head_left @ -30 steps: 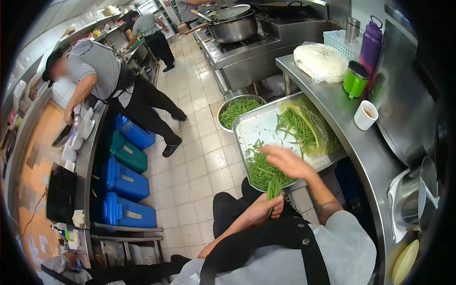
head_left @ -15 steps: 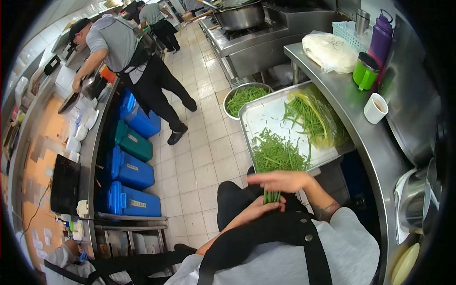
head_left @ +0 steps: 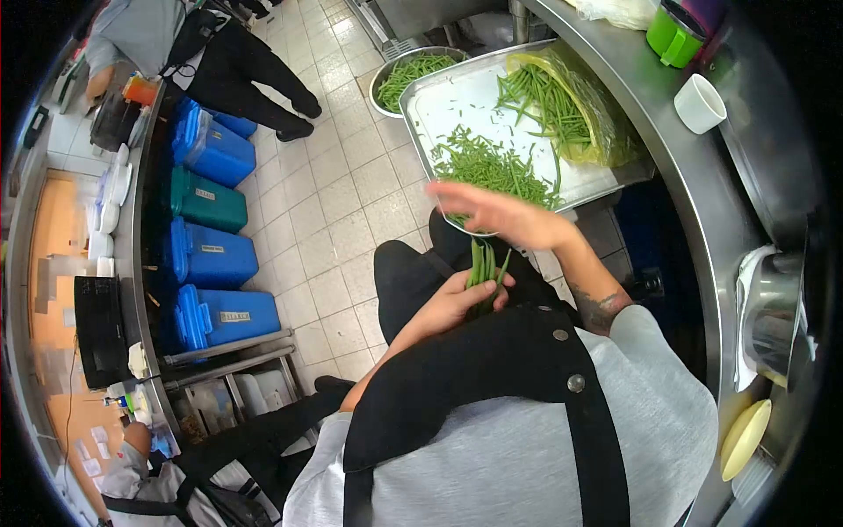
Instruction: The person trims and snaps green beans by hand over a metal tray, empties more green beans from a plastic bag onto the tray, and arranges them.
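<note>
My left hand [head_left: 452, 300] is closed around a bunch of green beans [head_left: 482, 262], held upright just above my lap. Over the bunch, my right hand [head_left: 500, 215] is stretched flat with fingers extended, blurred by motion, and nothing shows in it. Just beyond that hand lies a metal tray [head_left: 436, 101] bearing a pile of short bean pieces [head_left: 492, 165]. At the tray's far right a yellow plastic bag [head_left: 606, 132] spills long whole beans [head_left: 549, 107].
A round metal bowl [head_left: 378, 95] of beans stands beyond the tray. A steel counter [head_left: 645, 114] curves along my right, carrying a green mug [head_left: 674, 37] and a white cup [head_left: 700, 104]. Lidded blue bins [head_left: 230, 314] line the left. One co-worker [head_left: 233, 66] stands ahead; another person [head_left: 145, 470] is lower left.
The view has tilted downward. My right hand has lifted from the top of the bean bunch, leaving more of the beans exposed. My left hand keeps its grip.
</note>
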A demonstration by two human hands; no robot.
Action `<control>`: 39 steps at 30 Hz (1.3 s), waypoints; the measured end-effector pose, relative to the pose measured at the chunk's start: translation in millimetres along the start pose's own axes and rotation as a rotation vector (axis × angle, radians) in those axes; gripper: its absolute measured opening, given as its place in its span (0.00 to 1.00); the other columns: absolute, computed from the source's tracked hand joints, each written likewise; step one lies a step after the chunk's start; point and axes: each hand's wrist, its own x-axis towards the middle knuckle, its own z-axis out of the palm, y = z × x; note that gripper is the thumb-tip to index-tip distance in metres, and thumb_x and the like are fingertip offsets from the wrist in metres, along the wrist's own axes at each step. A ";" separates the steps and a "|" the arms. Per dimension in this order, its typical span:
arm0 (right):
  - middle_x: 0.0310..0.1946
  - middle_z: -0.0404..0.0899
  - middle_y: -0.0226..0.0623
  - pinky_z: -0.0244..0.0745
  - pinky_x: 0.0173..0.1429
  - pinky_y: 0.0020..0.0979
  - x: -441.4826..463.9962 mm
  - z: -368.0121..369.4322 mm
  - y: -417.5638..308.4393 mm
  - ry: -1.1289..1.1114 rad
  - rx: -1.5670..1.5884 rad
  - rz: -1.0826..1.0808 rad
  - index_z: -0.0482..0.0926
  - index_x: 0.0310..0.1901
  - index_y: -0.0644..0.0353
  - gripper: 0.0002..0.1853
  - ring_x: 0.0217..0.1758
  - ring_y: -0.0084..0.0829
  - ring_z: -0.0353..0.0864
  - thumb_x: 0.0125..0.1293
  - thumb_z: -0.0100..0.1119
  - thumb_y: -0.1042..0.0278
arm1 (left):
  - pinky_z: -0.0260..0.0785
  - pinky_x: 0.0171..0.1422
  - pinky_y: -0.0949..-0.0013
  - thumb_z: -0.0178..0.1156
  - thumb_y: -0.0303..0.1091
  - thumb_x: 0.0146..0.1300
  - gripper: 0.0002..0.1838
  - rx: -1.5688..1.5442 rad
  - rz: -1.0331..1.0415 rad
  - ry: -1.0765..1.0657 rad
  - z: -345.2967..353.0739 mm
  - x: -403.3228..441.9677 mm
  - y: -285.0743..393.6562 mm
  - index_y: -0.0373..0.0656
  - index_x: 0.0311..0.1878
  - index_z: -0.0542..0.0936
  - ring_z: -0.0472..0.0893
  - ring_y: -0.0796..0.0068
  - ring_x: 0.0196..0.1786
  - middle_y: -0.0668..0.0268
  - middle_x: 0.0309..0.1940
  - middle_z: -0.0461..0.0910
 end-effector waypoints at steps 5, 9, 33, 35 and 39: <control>0.51 0.77 0.44 0.68 0.58 0.30 -7.1 -14.0 -23.6 -0.568 -0.085 0.262 0.59 0.68 0.59 0.26 0.48 0.32 0.77 0.73 0.39 0.55 | 0.63 0.46 0.75 0.52 0.39 0.67 0.17 -0.013 -0.016 0.015 2.4 0.7 3.3 0.36 0.52 0.71 0.72 0.78 0.39 0.67 0.33 0.72; 0.42 0.78 0.38 0.72 0.47 0.28 -8.3 -19.2 -10.1 -0.268 -0.120 0.095 0.58 0.68 0.57 0.26 0.37 0.27 0.76 0.73 0.40 0.55 | 0.63 0.46 0.75 0.51 0.39 0.68 0.17 -0.038 -0.010 0.032 3.6 0.9 5.5 0.35 0.52 0.71 0.72 0.77 0.39 0.67 0.33 0.73; 0.28 0.79 0.40 0.73 0.36 0.32 -19.0 9.1 -13.1 0.099 -0.772 0.067 0.80 0.31 0.61 0.05 0.31 0.38 0.80 0.54 0.62 0.71 | 0.49 0.20 0.79 0.52 0.33 0.69 0.09 0.584 0.275 0.594 -21.0 -2.8 15.4 0.37 0.40 0.75 0.57 0.88 0.17 0.76 0.16 0.63; 0.29 0.79 0.40 0.73 0.36 0.32 -15.8 10.1 -12.4 0.153 -0.665 0.047 0.80 0.31 0.62 0.05 0.32 0.39 0.80 0.56 0.61 0.69 | 0.49 0.20 0.79 0.52 0.34 0.69 0.09 0.292 0.223 0.524 -20.8 -7.1 23.4 0.37 0.38 0.75 0.57 0.88 0.16 0.76 0.16 0.62; 0.28 0.79 0.40 0.73 0.35 0.31 -13.3 12.4 -6.0 0.238 -0.137 0.127 0.80 0.33 0.62 0.06 0.31 0.39 0.79 0.58 0.60 0.69 | 0.49 0.20 0.79 0.52 0.35 0.68 0.10 -0.066 0.250 0.339 -9.9 -10.8 37.0 0.36 0.37 0.73 0.57 0.87 0.16 0.75 0.16 0.61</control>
